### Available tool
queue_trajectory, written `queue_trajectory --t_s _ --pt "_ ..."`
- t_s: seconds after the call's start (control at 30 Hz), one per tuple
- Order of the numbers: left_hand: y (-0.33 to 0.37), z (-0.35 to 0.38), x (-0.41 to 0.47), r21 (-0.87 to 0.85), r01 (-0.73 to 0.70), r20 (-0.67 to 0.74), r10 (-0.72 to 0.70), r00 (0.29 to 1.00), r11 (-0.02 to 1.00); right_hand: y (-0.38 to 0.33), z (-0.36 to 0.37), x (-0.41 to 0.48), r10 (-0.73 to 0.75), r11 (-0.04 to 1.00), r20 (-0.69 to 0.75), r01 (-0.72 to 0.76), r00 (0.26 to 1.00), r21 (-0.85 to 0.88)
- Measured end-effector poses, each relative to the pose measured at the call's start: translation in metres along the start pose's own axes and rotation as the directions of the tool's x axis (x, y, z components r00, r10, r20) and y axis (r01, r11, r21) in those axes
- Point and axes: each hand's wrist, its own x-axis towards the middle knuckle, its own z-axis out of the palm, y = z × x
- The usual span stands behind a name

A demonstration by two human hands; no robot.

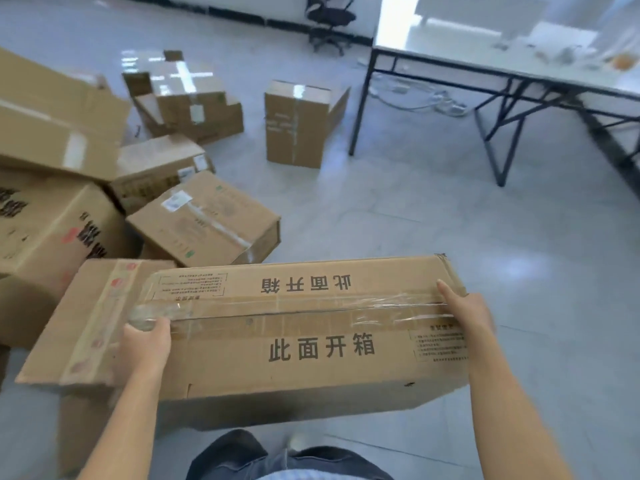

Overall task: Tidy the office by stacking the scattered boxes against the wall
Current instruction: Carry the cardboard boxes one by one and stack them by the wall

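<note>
A long taped cardboard box (304, 334) with black printed characters is held off the floor in front of me. My left hand (147, 344) grips its left end, thumb on top by the tape. My right hand (465, 313) holds the right end, fingers stretched along the top edge. Under its left end lies another box (86, 320) with red-marked tape. Several more boxes are scattered on the floor to the left and ahead, among them a flat one (207, 220) close by and an upright one (301, 123) farther off.
A white table (485, 57) on black legs stands at the right, with cables on the floor beneath. A black office chair (329, 19) is by the far wall. Grey tiled floor (450, 237) lies open between the boxes and the table. My legs show at the bottom.
</note>
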Motion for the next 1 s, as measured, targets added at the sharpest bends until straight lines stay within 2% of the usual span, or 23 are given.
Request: queue_trajectory --t_s 0.27,0.43,0.73,0.9,1.0 --pt "0.125 0.071 0.006 -0.003 -0.238 0.151 0.236 0.96 0.971 0.037 -0.06 0.03 0.157 0.983 -0.243 -0.127 0.957 0.136" --pt "0.207 0.125 0.02 -0.042 -0.374 0.267 0.371 0.889 0.926 0.041 -0.071 0.044 0.284 0.955 -0.32 -0.237 0.904 0.176" --pt "0.352 0.206 0.03 0.12 -0.643 0.482 0.523 0.704 0.756 0.014 -0.072 0.052 0.571 0.82 -0.395 -0.521 0.719 0.236" --pt "0.411 0.25 0.006 0.167 -0.762 0.586 0.559 0.587 0.626 0.02 -0.071 0.041 0.707 0.707 -0.365 -0.608 0.605 0.361" --pt "0.436 0.278 -0.029 0.135 -0.823 0.639 0.586 0.497 0.551 0.031 -0.073 0.027 0.78 0.625 -0.364 -0.611 0.509 0.485"
